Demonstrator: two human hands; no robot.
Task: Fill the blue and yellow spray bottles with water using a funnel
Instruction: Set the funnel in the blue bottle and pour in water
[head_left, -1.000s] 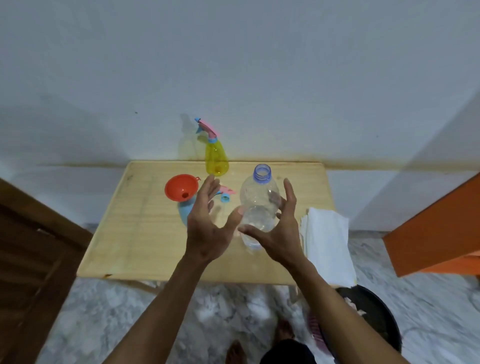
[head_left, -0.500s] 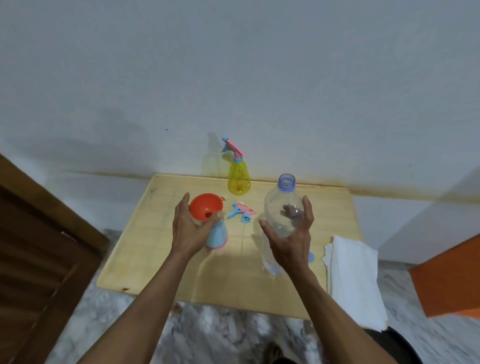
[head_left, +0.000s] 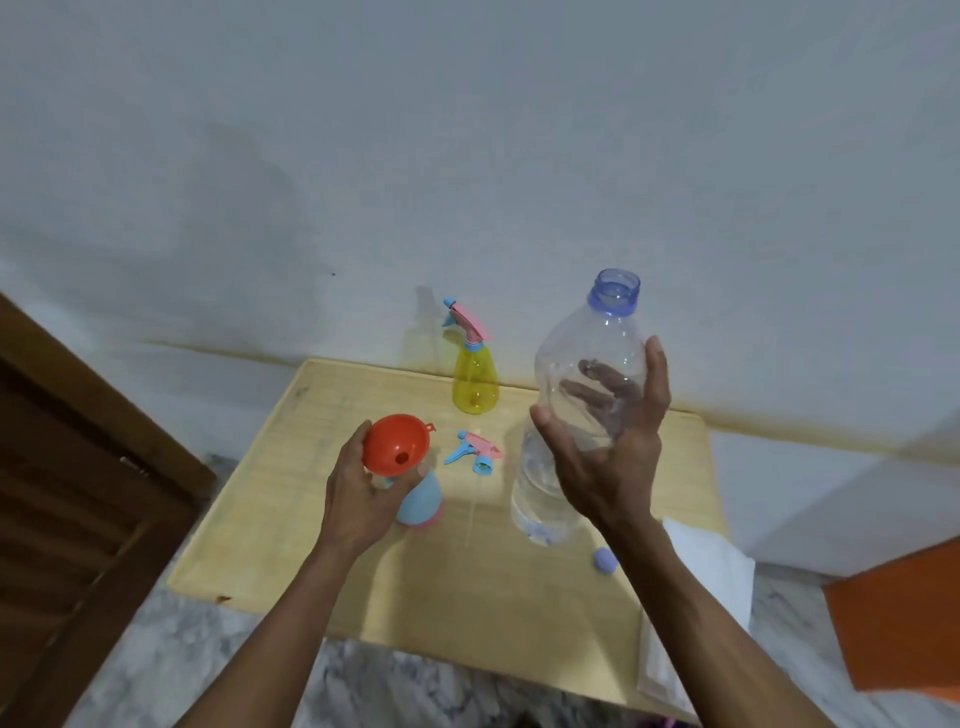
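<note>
An orange funnel (head_left: 396, 443) sits in the neck of the blue spray bottle (head_left: 420, 502) on the wooden table (head_left: 415, 582). My left hand (head_left: 358, 493) is wrapped around the bottle's neck just under the funnel. My right hand (head_left: 605, 447) grips a large clear water bottle (head_left: 582, 395), uncapped and lifted upright off the table, with a little water at its bottom. The yellow spray bottle (head_left: 474, 382) stands at the table's back edge with its pink and blue spray head on. A loose spray head (head_left: 475, 451) lies between the bottles.
A small blue cap (head_left: 605, 561) lies on the table near my right forearm. A white cloth (head_left: 701, 587) hangs over the table's right edge. A dark wooden door (head_left: 78, 493) is on the left, an orange object (head_left: 904, 618) on the right. A white wall backs the table.
My left hand closed around the blue bottle's neck under the funnel. My right hand took hold of the water bottle and raised it off the table. The camera tilted up.
</note>
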